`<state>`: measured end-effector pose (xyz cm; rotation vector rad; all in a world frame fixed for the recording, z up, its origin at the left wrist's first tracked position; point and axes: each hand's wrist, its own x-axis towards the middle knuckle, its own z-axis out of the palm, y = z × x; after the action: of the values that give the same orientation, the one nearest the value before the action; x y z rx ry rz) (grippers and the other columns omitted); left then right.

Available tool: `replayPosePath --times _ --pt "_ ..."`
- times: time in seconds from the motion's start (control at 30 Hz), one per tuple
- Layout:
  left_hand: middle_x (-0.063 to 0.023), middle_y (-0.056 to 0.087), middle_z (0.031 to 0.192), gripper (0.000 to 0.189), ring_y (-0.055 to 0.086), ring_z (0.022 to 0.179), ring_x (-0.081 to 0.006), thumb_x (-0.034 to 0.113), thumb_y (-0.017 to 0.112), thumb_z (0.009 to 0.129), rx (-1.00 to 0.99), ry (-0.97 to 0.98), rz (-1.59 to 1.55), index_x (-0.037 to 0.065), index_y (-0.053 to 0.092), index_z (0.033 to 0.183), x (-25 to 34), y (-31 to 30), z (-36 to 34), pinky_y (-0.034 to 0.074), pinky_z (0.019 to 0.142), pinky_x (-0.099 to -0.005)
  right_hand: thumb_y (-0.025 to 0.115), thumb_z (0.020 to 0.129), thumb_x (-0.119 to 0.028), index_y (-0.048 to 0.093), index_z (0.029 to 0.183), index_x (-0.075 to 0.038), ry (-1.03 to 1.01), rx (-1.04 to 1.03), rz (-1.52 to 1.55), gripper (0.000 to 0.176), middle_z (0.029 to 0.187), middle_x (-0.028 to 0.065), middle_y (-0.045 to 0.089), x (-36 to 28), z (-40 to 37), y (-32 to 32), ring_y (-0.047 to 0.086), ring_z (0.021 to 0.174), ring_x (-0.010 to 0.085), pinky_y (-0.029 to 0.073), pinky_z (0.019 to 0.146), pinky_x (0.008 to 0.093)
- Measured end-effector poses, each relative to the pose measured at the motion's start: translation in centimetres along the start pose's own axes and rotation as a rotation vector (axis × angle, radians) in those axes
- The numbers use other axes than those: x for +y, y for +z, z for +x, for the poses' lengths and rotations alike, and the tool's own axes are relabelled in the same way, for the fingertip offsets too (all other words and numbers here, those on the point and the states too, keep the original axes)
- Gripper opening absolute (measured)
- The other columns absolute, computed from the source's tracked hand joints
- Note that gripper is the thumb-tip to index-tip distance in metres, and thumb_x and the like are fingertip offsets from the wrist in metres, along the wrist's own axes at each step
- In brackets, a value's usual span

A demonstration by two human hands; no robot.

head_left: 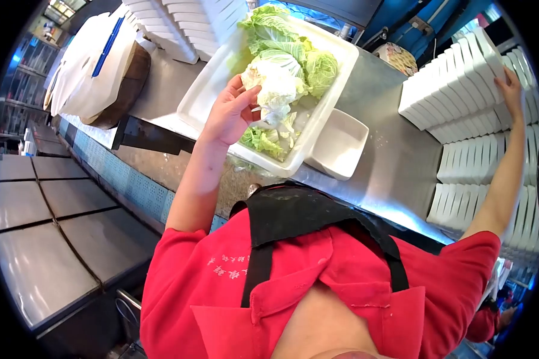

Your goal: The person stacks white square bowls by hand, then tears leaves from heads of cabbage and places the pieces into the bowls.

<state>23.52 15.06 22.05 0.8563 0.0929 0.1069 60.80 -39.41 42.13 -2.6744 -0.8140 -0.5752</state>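
My left hand [232, 112] pinches a pale piece of napa cabbage [273, 81] over the big white tub [191, 103]. Inside the tub lie green napa cabbage leaves [320, 70] at the far side and smaller torn bits [260, 142] near the front rim. A single empty white square dish [341, 143] stands on the counter against the tub's right side. Far to the right, my right hand [510, 91] grips the edge of the end dish in a stack of nested white dishes [455, 78]; part of its fingers is hidden.
More stacked white dishes [473, 158] line the right side of the steel counter [395, 161]. Another stack [176, 27] stands behind the tub. White boards with a blue strip [109, 46] lie on a round wooden block [129, 84] at left. Steel lids [39, 203] fill the lower left.
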Motion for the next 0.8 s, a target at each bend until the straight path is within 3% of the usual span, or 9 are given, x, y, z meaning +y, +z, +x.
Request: replayPosePath --times 0.17,0.23,0.3,0.37,0.4,0.43,0.53,0.73,0.8 --pt "-0.0067 0.059 0.109 0.042 0.060 0.093 -0.0156 0.008 0.062 0.082 0.094 0.062 0.095 0.006 0.045 0.120 0.5 -0.2 -0.6 0.052 0.075 -0.0344 0.065 0.080 -0.012 0.052 0.123 -0.005 -0.047 0.007 -0.059 0.046 0.119 0.0103 0.055 1.0 -0.3 -0.1 0.052 0.110 0.0194 0.042 0.095 0.0319" --pt "-0.0083 0.060 0.108 0.047 0.060 0.093 -0.0157 0.005 0.067 0.077 0.094 0.086 0.106 0.004 0.045 0.119 0.4 -0.4 -0.5 0.052 0.076 -0.0331 0.065 0.081 -0.015 0.052 0.123 -0.007 0.007 -0.017 -0.452 0.045 0.117 0.0101 0.056 -1.2 -0.5 -0.5 0.054 0.108 0.0200 0.042 0.093 0.0314" --pt "-0.0092 0.060 0.107 0.049 0.060 0.092 -0.0160 0.003 0.068 0.076 0.128 0.130 0.123 0.003 0.044 0.118 0.3 0.0 -0.5 0.052 0.076 -0.0318 0.064 0.082 -0.017 0.052 0.124 -0.010 -0.236 0.270 -0.665 0.044 0.115 0.0087 0.057 -8.5 -1.2 0.2 0.055 0.106 0.0204 0.044 0.091 0.0307" --pt "-0.0101 0.060 0.105 0.051 0.061 0.092 -0.0162 0.002 0.069 0.074 0.139 0.147 0.143 0.002 0.044 0.118 0.0 0.4 -0.5 0.052 0.076 -0.0306 0.065 0.081 -0.017 0.055 0.122 -0.010 -0.153 0.323 -0.136 0.042 0.114 0.0075 0.058 -22.6 -4.2 4.2 0.056 0.101 0.0179 0.045 0.086 0.0288" --pt "-0.0102 0.060 0.104 0.051 0.061 0.090 -0.0156 0.002 0.069 0.074 0.155 0.137 0.177 0.001 0.045 0.118 -0.2 0.5 -0.4 0.052 0.076 -0.0293 0.066 0.080 -0.016 0.057 0.118 -0.009 -0.010 0.060 0.264 0.040 0.110 0.0064 0.060 -28.1 -5.5 6.3 0.057 0.095 0.0154 0.045 0.081 0.0269" --pt "-0.0102 0.060 0.103 0.051 0.061 0.089 -0.0150 0.001 0.070 0.073 0.170 0.130 0.209 0.000 0.045 0.117 -0.4 0.7 -0.3 0.051 0.075 -0.0280 0.069 0.077 -0.019 0.059 0.116 -0.008 -0.081 -0.159 0.592 0.042 0.105 0.0060 0.062 -32.4 -6.7 8.6 0.057 0.090 0.0137 0.045 0.077 0.0258" --pt "-0.0089 0.061 0.100 0.050 0.060 0.087 -0.0131 0.003 0.072 0.071 0.149 0.101 0.367 0.000 0.049 0.115 -1.0 0.8 -0.2 0.050 0.074 -0.0260 0.078 0.065 -0.025 0.052 0.123 -0.007 -0.290 -0.372 0.739 0.065 0.106 0.0140 0.060 -40.8 -9.1 16.1 0.058 0.089 0.0178 0.047 0.081 0.0312" --pt "-0.0039 0.061 0.094 0.028 0.055 0.082 -0.0073 0.018 0.058 0.089 0.152 0.109 0.558 -0.001 0.057 0.109 -2.0 -1.1 -0.1 0.046 0.069 -0.0207 0.078 0.067 -0.014 0.053 0.122 -0.007 -0.298 -0.568 1.029 0.061 0.102 0.0099 0.060 -43.9 -10.3 22.5 0.057 0.084 0.0133 0.048 0.073 0.0280" --pt "-0.0030 0.060 0.092 0.027 0.055 0.081 -0.0071 0.017 0.057 0.090 0.182 0.132 0.538 -0.001 0.057 0.110 -2.4 -0.7 -0.1 0.045 0.068 -0.0205 0.074 0.069 -0.007 0.054 0.121 -0.006 -0.125 -0.680 1.241 0.056 0.099 0.0065 0.060 -43.4 -11.0 22.2 0.057 0.081 0.0097 0.048 0.070 0.0251"
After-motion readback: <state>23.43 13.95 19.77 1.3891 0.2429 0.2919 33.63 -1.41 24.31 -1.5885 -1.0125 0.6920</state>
